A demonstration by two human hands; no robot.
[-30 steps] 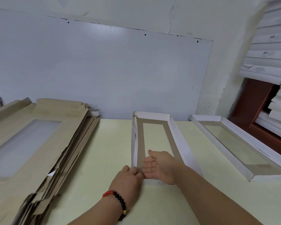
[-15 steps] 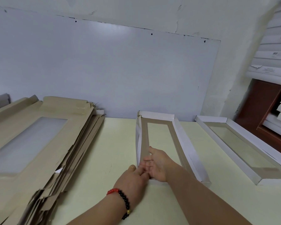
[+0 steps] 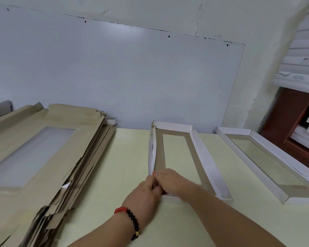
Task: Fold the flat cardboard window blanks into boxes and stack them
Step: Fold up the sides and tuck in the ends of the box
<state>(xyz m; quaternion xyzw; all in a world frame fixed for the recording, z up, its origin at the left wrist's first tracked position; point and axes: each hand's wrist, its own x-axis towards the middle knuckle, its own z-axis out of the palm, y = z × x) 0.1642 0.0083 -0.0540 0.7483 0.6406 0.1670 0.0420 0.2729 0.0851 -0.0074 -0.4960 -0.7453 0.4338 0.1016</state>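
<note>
Both hands shifted to box's near-left corner beside blanks.

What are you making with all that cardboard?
A person is folding a flat window blank into a box. Both hands, the left hand and right hand, work at the near left corner of the half-folded white-and-brown window box on the pale yellow table. A finished white window box lies to its right, and the pile of flat brown cardboard blanks waits on the left.

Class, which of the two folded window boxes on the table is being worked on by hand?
The middle box: both hands meet at its near-left corner. The right box lies untouched.
</note>
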